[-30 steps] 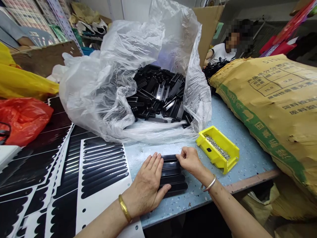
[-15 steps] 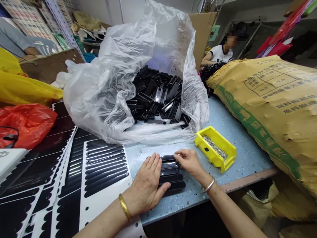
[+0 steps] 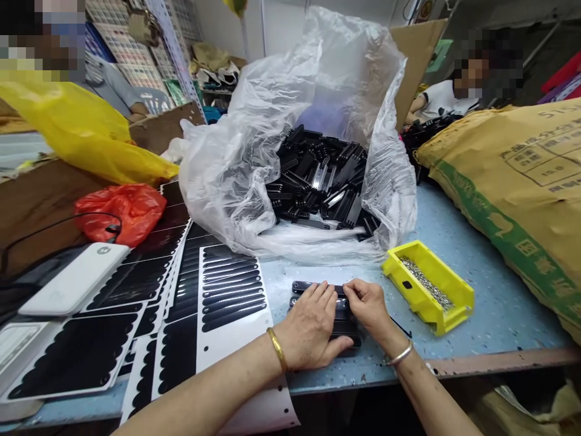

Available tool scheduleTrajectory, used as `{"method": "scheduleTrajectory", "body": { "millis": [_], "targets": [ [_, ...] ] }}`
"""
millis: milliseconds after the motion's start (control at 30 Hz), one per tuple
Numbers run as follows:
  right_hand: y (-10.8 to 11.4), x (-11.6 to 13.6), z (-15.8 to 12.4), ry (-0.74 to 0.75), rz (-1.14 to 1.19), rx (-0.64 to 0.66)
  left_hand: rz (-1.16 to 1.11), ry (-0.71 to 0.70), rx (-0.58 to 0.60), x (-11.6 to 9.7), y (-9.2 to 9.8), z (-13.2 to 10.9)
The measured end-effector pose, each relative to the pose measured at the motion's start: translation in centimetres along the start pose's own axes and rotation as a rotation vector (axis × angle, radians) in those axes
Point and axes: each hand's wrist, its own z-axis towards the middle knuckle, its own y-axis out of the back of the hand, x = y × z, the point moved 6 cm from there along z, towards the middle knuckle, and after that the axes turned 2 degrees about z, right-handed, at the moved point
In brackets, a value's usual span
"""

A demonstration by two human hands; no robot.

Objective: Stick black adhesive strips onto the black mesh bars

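Several long black plastic pieces point(image 3: 344, 310) with rounded ends lie side by side on the blue speckled table point(image 3: 458, 254). My left hand point(image 3: 313, 324) is spread flat over them, fingers stretched out and thumb apart. At the right end of the farthest piece, my right hand point(image 3: 367, 303) is closed in a pinch on what looks like a thin black strip point(image 3: 402, 327), whose tip sticks out beyond the wrist. The exact pinch point is hidden by my fingers. Left of the pieces lies a white sheet point(image 3: 227, 351) bearing glossy black strips.
A clear plastic bag point(image 3: 218, 175) full of black parts point(image 3: 318, 175) stands behind. A yellow bin point(image 3: 463, 297) of small metal pieces sits right, near a large yellow sack point(image 3: 508, 175). A white power bank point(image 3: 75, 278) and red bag point(image 3: 122, 212) lie left. Two people are farther back.
The view has turned left, so things appear farther right. My left hand has slid rightward over the pieces, baring their left ends. A thin black strip now shows beside my right wrist.
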Motion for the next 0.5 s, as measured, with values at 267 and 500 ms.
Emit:
{"method": "scheduleTrajectory", "body": {
  "millis": [267,500],
  "targets": [
    [0.1,0.1,0.2,-0.041,-0.006,0.042,-0.042,0.24,-0.143,5.2,2.8,-3.7],
    [1.2,0.9,0.7,-0.051,-0.047,0.173,-0.473,0.746,-0.097,12.3,3.2,-3.2]
  ]
}}
